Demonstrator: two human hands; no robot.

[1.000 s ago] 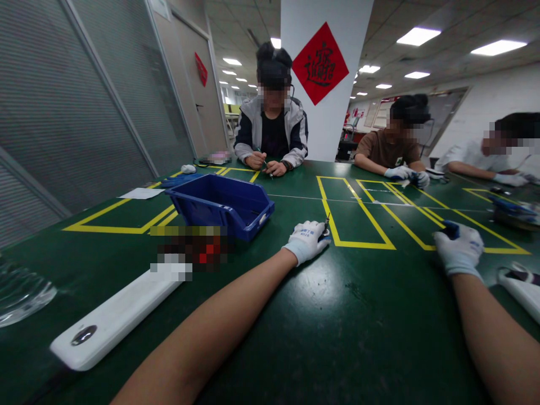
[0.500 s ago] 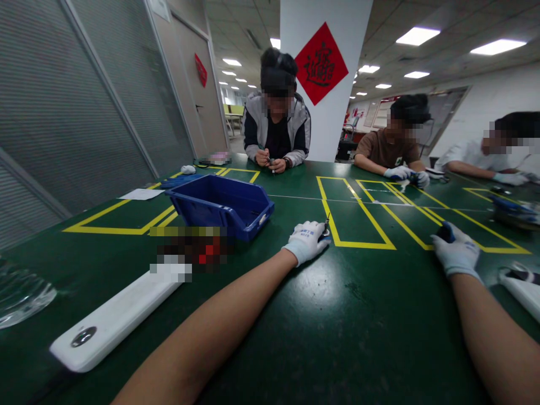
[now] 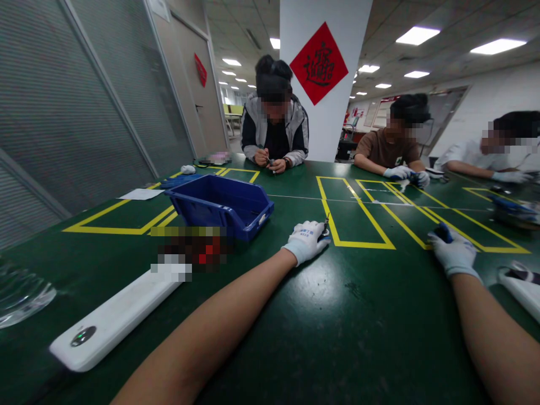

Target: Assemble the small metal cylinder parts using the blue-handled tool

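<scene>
My left hand (image 3: 307, 238), in a white glove, rests on the green table (image 3: 337, 315) with its fingers curled round a small metal part (image 3: 325, 229) that sticks out at the fingertips. My right hand (image 3: 453, 250), also gloved, lies farther right on a yellow taped line, closed round a dark blue tool handle (image 3: 441, 231). Both bare forearms stretch forward across the tabletop. A blue plastic bin (image 3: 221, 207) stands to the left of my left hand.
A long white device (image 3: 113, 318) lies at the near left, another white object (image 3: 521, 287) at the right edge. Yellow tape outlines mark the table. Three other people sit working at the far side, beside a white pillar (image 3: 324, 79) with a red sign.
My right hand has slid slightly down and left on the table, still closed on the blue handle. My left hand has stayed put. The person opposite has lifted both hands closer together.
</scene>
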